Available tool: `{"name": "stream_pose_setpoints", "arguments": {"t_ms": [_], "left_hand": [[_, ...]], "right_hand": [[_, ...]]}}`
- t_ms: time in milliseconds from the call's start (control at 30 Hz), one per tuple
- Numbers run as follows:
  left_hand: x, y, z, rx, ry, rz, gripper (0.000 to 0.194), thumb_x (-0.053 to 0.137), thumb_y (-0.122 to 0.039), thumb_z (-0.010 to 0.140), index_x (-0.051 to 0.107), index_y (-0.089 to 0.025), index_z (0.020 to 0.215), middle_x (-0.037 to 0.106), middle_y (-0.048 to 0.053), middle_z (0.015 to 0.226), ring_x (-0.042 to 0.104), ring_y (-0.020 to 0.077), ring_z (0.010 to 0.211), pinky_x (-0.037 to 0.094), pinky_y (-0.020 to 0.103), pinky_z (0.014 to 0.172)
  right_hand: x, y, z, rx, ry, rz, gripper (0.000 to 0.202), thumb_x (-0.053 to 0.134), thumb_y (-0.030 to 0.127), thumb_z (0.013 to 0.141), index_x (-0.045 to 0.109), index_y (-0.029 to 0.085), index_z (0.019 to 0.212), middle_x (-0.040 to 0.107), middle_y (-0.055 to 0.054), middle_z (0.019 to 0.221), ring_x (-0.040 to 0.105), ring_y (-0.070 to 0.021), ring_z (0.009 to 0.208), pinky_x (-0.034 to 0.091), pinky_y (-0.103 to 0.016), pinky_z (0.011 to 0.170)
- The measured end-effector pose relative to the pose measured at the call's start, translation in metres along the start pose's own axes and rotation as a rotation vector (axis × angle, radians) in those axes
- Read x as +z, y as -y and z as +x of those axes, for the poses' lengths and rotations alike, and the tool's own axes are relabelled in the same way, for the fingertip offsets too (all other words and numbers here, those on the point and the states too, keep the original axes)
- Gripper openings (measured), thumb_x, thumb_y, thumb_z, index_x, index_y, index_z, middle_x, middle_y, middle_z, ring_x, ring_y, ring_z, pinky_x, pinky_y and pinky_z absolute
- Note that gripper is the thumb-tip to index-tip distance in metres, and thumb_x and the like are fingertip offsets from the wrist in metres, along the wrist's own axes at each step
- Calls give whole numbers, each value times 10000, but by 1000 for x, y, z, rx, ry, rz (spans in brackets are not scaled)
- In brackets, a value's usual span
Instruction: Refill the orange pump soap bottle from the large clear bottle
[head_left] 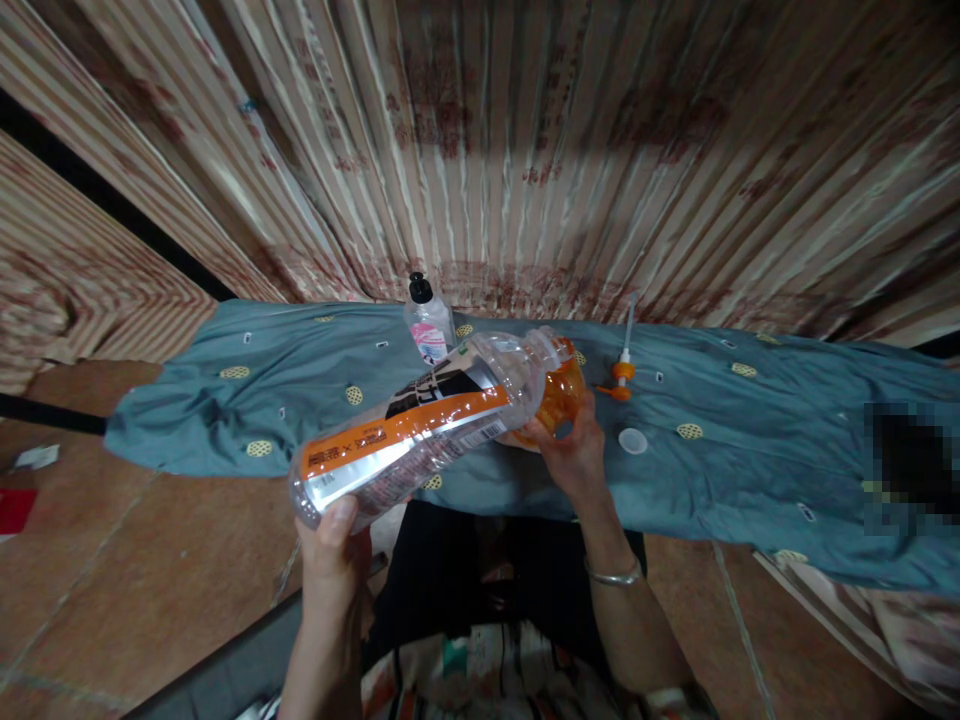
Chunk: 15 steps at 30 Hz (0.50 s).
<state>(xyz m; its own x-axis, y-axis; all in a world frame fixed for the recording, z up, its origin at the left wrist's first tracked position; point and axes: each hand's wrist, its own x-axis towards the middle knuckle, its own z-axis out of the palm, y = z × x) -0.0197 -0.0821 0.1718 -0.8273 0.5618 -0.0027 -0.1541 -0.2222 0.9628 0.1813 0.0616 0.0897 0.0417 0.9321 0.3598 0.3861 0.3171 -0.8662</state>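
The tilted bottle (424, 425) is clear — its label (411, 424) orange, black and silver.

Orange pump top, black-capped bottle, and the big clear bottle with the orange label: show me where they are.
Orange pump top (623, 371): head view, on its orange collar.
Black-capped bottle (428, 337): head view, on its pink label.
Big clear bottle (420, 421): head view, on its label's orange band.

Dark trousers (424, 575) go with a multicoloured patterned top (487, 665) — a silver bangle (613, 578) circles the right wrist (604, 540).
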Motion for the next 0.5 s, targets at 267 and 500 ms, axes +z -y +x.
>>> {"name": "stream_pose_setpoints", "arguments": {"t_ms": [267,500], "left_hand": [[4,-4,1,1,1,10,675,901,-558,571,778,-209,1135,819,108,1097,780,347,1076,691,386,781],[5,-6,1,16,1,20,669,900,-550,558,778,-223,1128,814,94,1106,776,318,1013,686,375,756]], "right_hand": [[0,-1,0,0,-2,-12,705,781,669,856,584,230,1370,811,-132,1194,811,-341,1031,680,-526,877],[1,-1,-1,-3,-11,-18,703,772,678,865,566,255,1387,807,-110,1190,810,-326,1015,683,-518,874]]}}
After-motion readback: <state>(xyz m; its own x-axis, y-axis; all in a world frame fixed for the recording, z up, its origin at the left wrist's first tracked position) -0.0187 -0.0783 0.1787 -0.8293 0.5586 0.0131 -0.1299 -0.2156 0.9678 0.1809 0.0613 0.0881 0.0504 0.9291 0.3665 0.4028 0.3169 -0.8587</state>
